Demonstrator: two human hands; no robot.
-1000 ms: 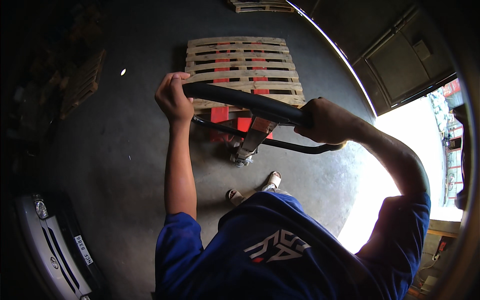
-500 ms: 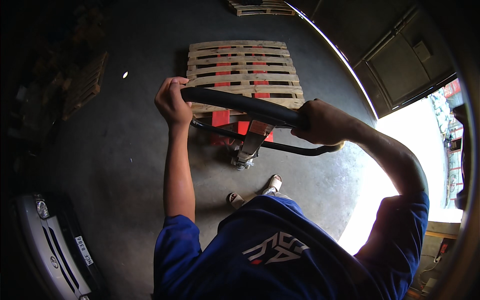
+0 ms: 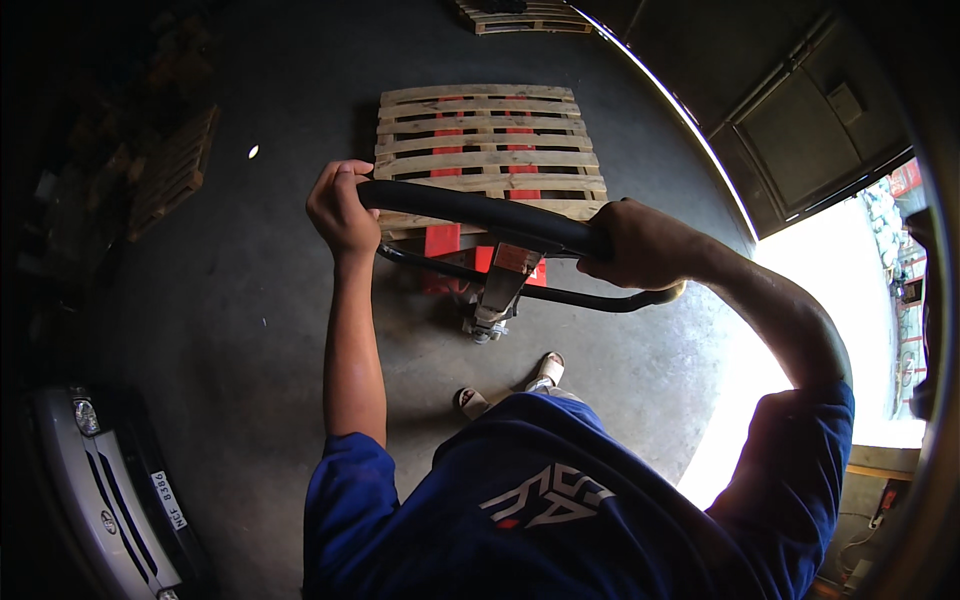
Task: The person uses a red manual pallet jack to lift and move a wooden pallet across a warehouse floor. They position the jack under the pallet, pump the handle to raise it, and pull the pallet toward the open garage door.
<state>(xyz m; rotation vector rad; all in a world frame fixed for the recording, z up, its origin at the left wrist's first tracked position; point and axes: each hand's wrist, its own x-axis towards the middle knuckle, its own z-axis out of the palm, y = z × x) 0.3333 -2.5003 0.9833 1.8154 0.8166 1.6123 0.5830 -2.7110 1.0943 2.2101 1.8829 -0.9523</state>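
Observation:
My left hand (image 3: 343,212) is closed around the left end of a black pallet jack handle (image 3: 480,208). At the handle's right end, the fingers of my right hand (image 3: 648,245) wrap around the grip. The curved lower bar of the handle runs beneath, joined to a metal shaft (image 3: 503,278). Beyond it, the red body of the pallet jack (image 3: 441,241) shows on the floor. Its red forks lie under a slatted wooden pallet (image 3: 485,160), visible through the gaps. Whether anything is pressed on the handle cannot be made out.
Wooden pallets stand at the left (image 3: 176,180) and far back (image 3: 530,20). The front of a silver car (image 3: 100,500) is at the lower left. A dark metal door (image 3: 790,140) and a bright opening (image 3: 800,300) lie to the right. My sandalled feet (image 3: 548,368) are close behind the jack.
Both hands and the handle have shifted very slightly left in view. My grip on the handle is the same, and the pallet remains over the forks.

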